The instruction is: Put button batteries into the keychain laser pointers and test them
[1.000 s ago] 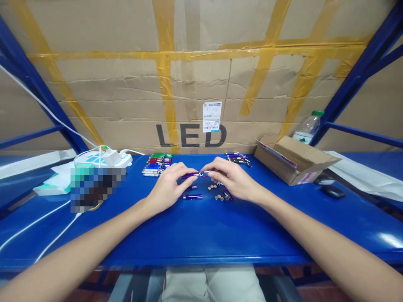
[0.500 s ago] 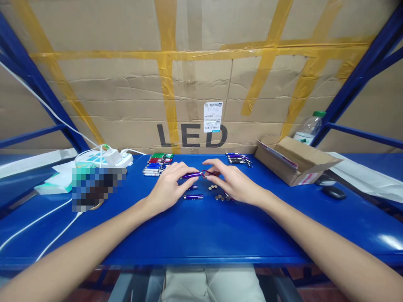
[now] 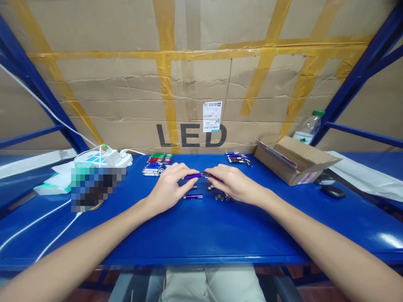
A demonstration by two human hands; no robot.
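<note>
My left hand (image 3: pixel 170 184) pinches a small purple keychain flashlight (image 3: pixel 192 176) a little above the blue table (image 3: pixel 201 226). My right hand (image 3: pixel 233 182) is closed on the flashlight's right end, where its clip is; the fingers cover that end. Below them a second purple flashlight (image 3: pixel 192 196) lies flat. Several small button batteries (image 3: pixel 220 196) are scattered beside my right hand. A purple piece (image 3: pixel 192 187) lies half hidden under the held flashlight.
A row of coloured flashlights (image 3: pixel 156 163) lies at the back left, another group (image 3: pixel 237 158) at the back right. An open cardboard box (image 3: pixel 294 163), a bottle (image 3: pixel 307 126) and a mouse (image 3: pixel 333 191) stand right. A power strip (image 3: pixel 105 158) with white cables is left.
My right hand's fingers, spread half a second ago, have closed down over the flashlight's clip end. My left hand has kept its grip in place.
</note>
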